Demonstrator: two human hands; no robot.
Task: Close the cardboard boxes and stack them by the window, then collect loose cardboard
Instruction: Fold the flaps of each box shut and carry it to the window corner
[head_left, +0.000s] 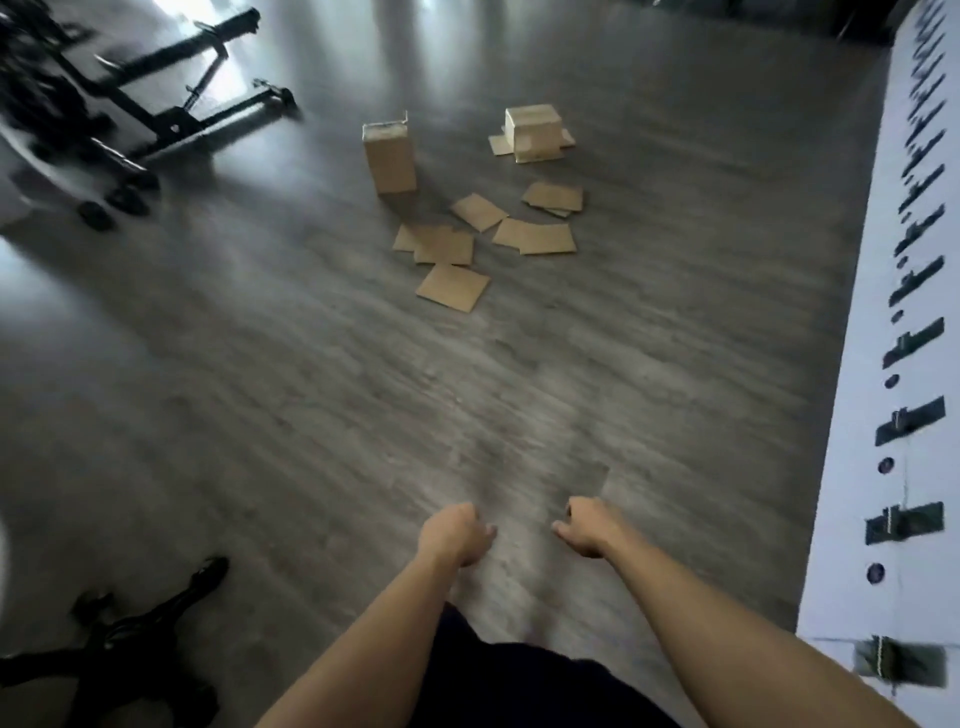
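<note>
Far ahead on the grey wood floor stands a tall cardboard box (390, 161) with one top flap sticking up. To its right a lower cardboard box (534, 133) sits on flat cardboard. Several loose cardboard sheets (453, 287) lie scattered on the floor in front of both boxes. My left hand (453, 534) and my right hand (587, 527) hang low in the foreground, well short of the cardboard. Their fingers are loosely curled and they hold nothing.
A black wheeled metal frame (171, 122) stands at the far left. A black chair base (130, 639) is at the near left. A white panel (893, 395) with dark clips runs along the right side. Bare floor (467, 395) lies between me and the cardboard.
</note>
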